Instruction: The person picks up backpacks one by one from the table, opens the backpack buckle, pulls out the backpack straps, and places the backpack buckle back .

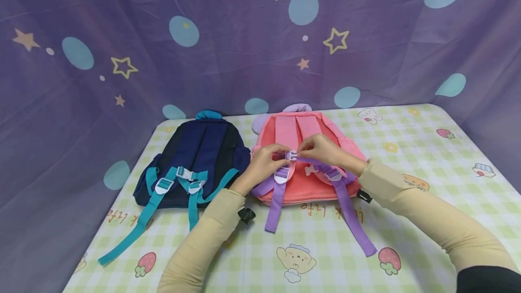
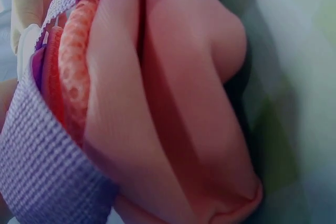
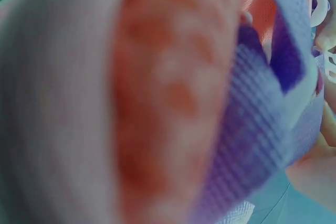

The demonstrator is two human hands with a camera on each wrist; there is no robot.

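Note:
A pink backpack (image 1: 325,123) lies with its strap side up, its purple straps (image 1: 350,216) trailing toward the front. Over its middle, my left hand (image 1: 263,163) pinches a white buckle piece (image 1: 291,155) on purple webbing. My right hand (image 1: 324,149) pinches the same small area from the right, fingertips close to the left ones. Another white buckle piece (image 1: 310,170) hangs just below the right hand. In the right wrist view, purple webbing (image 3: 252,114) crosses close to the camera. The left wrist view is mostly pink fabric (image 2: 173,77), with fingers partly hidden at its upper left.
To the left lies a dark blue backpack (image 1: 191,144) with teal straps (image 1: 142,220), one reaching toward the table's left edge. Both bags rest on a green checked tablecloth (image 1: 423,148). A purple patterned curtain (image 1: 244,35) stands behind the table and along its sides.

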